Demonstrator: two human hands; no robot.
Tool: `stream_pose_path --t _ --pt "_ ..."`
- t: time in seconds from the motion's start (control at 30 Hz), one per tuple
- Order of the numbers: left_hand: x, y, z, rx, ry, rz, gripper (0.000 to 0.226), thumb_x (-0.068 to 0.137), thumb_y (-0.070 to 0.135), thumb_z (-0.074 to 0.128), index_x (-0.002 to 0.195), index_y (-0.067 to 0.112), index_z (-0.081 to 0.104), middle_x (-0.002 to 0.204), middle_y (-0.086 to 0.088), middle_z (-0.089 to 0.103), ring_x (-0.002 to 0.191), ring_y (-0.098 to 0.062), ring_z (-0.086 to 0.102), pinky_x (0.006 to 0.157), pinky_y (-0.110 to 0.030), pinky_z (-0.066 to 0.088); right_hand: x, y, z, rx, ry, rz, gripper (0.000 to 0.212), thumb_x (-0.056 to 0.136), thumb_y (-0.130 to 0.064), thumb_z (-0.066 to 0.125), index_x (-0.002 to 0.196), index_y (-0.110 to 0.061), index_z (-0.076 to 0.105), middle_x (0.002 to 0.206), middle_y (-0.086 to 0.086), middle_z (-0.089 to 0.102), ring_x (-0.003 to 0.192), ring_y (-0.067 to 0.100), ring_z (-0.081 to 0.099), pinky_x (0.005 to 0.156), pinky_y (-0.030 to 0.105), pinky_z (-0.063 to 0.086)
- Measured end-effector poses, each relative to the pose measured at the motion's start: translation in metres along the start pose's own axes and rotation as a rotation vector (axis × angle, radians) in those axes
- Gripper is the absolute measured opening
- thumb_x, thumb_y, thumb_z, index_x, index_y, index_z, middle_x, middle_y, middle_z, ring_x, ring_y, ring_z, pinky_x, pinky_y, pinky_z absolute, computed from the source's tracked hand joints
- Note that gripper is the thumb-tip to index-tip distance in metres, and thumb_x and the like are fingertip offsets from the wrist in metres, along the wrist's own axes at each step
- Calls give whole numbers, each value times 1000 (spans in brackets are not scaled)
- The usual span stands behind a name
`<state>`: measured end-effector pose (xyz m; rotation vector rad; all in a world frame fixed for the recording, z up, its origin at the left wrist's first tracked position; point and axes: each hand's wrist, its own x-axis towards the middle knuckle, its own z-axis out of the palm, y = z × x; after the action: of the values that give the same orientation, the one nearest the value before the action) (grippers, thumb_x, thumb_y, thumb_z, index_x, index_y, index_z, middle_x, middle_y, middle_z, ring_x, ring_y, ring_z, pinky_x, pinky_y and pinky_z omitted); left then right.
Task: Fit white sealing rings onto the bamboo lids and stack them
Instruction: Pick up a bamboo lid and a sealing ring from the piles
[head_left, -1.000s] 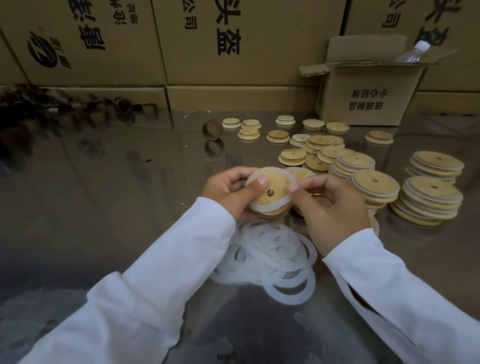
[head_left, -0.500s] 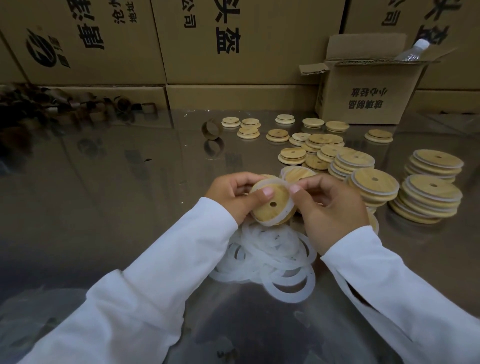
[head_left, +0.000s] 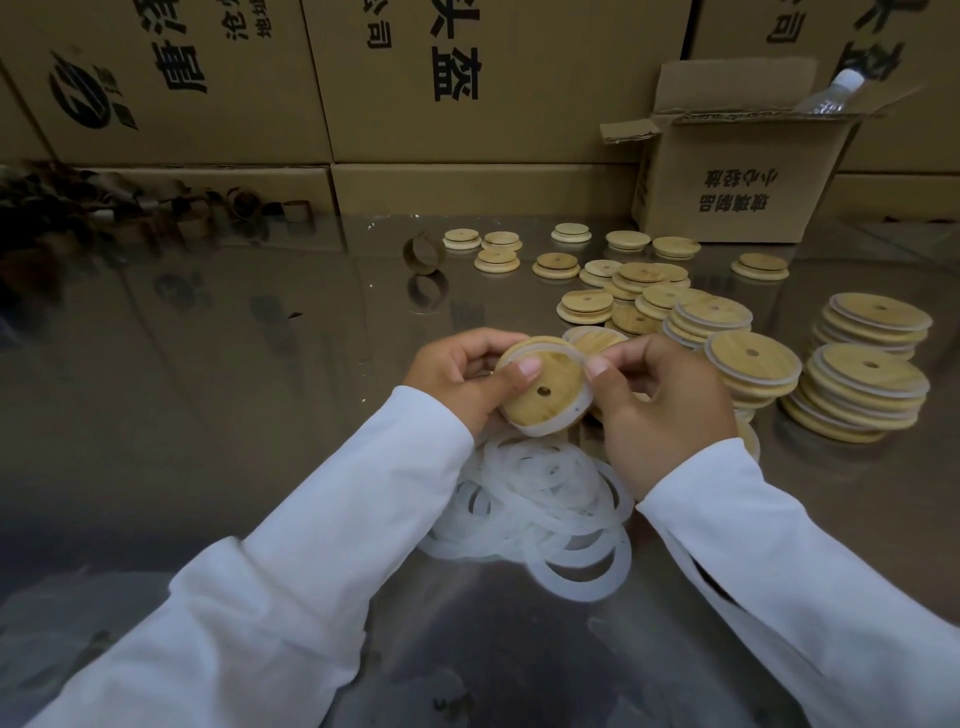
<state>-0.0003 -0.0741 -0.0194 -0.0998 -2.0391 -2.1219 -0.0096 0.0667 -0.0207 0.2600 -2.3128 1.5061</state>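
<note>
A round bamboo lid (head_left: 550, 382) with a small centre hole is held tilted above the table between both hands. My left hand (head_left: 460, 382) grips its left edge, thumb pressing the face. My right hand (head_left: 670, 410) pinches its right edge. A white sealing ring (head_left: 550, 427) runs around the lid's rim, showing along the lower and right edge. Beneath the hands lies a pile of loose white rings (head_left: 540, 512). Stacks of ringed lids (head_left: 862, 392) stand at the right.
Several bare bamboo lids (head_left: 587, 306) lie scattered farther back on the glossy table (head_left: 234, 415). A cardboard tape core (head_left: 425, 253) stands behind them. An open carton (head_left: 737, 182) with a plastic bottle sits at the back right, before a wall of large boxes.
The white ring has gone from lying loose over the lid's face to sitting around its rim. The lid has tilted and turned a little in both hands.
</note>
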Motion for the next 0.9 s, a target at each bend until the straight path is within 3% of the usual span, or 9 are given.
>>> stream_pose_path --t 0.2,0.43,0.53,0.63,0.7,0.83,0.9 --pt "-1 2 0 -21 -5 -9 12 84 2 58 92 8 64 88 -15 63 79 -26 61 74 -41 55 -3 -2 2 2 19 -36 16 88 -16 57 75 -25 52 73 -16 53 69 -4 49 59 -3 35" --pt "1 -1 -4 -49 32 1 10 82 7 61 90 11 64 87 -13 67 75 -22 66 69 -38 58 -6 -2 1 116 16 -62 13 83 -20 64 73 -28 58 82 -11 64 80 4 60 72 15 47" --pt "2 -2 -4 -71 21 -17 9 81 5 62 89 10 63 82 -11 67 68 -19 66 60 -33 58 -5 0 1 53 26 -54 12 83 -24 63 72 -29 58 80 -14 63 74 1 60 66 12 45" --pt "2 -3 -3 -62 -1 -29 9 79 3 64 84 9 62 80 -11 66 67 -22 65 59 -36 57 -3 1 0 22 36 -33 15 84 -24 62 71 -29 56 73 -16 60 70 -2 58 60 8 42" --pt "3 -4 -4 -53 -8 -30 9 79 2 64 84 8 61 82 -13 65 70 -24 64 60 -37 57 -1 3 1 33 31 2 16 83 -21 61 69 -27 57 71 -15 61 69 0 58 64 16 45" --pt "3 -3 -5 -56 -19 -23 8 80 1 63 84 8 61 84 -13 62 69 -24 63 60 -37 58 2 5 4 144 26 135 18 83 -15 60 67 -21 60 69 -3 64 74 18 63 76 45 54" --pt "3 -3 -5 -62 -19 -20 8 80 0 62 84 8 61 82 -12 62 66 -21 64 58 -35 58 3 5 6 177 30 177 19 84 -14 59 66 -20 60 67 -2 63 72 20 63 75 49 54"
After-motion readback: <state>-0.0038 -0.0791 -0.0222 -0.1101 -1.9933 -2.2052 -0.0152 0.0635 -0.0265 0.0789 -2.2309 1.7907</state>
